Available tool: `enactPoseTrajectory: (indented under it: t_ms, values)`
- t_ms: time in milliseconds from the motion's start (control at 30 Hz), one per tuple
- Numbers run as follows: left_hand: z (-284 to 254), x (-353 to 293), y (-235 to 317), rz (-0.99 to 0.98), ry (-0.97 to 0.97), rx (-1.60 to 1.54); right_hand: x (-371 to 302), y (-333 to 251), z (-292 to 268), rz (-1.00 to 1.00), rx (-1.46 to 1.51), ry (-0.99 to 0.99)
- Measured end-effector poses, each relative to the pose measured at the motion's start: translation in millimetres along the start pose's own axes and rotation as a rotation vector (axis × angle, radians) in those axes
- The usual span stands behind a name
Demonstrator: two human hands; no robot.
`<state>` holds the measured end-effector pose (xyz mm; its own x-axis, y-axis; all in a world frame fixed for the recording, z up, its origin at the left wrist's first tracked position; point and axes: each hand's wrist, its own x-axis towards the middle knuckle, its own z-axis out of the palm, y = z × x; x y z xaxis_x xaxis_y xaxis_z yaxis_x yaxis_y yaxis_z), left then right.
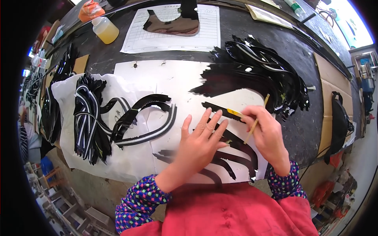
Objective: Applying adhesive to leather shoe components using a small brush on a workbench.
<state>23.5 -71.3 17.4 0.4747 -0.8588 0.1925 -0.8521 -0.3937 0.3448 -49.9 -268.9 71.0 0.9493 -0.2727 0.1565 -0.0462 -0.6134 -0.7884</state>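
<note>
My left hand (199, 142) lies flat, fingers spread, over a white board (173, 78). Its fingertips touch a narrow black strip (212, 107). In my right hand (263, 131) is a thin pale wooden stick (252, 131), held aslant between closed fingers. A small yellow piece (233, 112) shows at the strip, by the right fingertips; what it is I cannot tell. Several curved black strips (241, 157) lie on the board below my hands. Left of them rest curved black strips with a white stripe (157, 135).
A heap of glossy black pieces (256, 70) covers the board's far right. Striped strips are bundled (89, 118) on white paper (65, 98) at left. Farther back are a bottle of yellow liquid (106, 30), an orange cloth (90, 10) and brown-black cut pieces (173, 25) on a printed sheet (132, 41).
</note>
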Motion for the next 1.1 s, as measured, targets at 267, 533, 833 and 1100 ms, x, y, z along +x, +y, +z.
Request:
enactPoseTrajectory:
  t_ms: [267,533,833,1100]
  values:
    - [-5,-5,-7,-0.156,0.065,0.124,31,23,42,-0.238,-0.157,-0.100]
    - [-8,-4,-10,-0.193,0.033,0.128,29,26,52,-0.272,-0.243,-0.045]
    - [-3,-5,-10,-0.172,0.057,0.204,25,23,61,-0.246,-0.352,-0.001]
    - [-3,-1,-13,-0.166,0.091,0.209,27,22,60,-0.274,-0.387,-0.009]
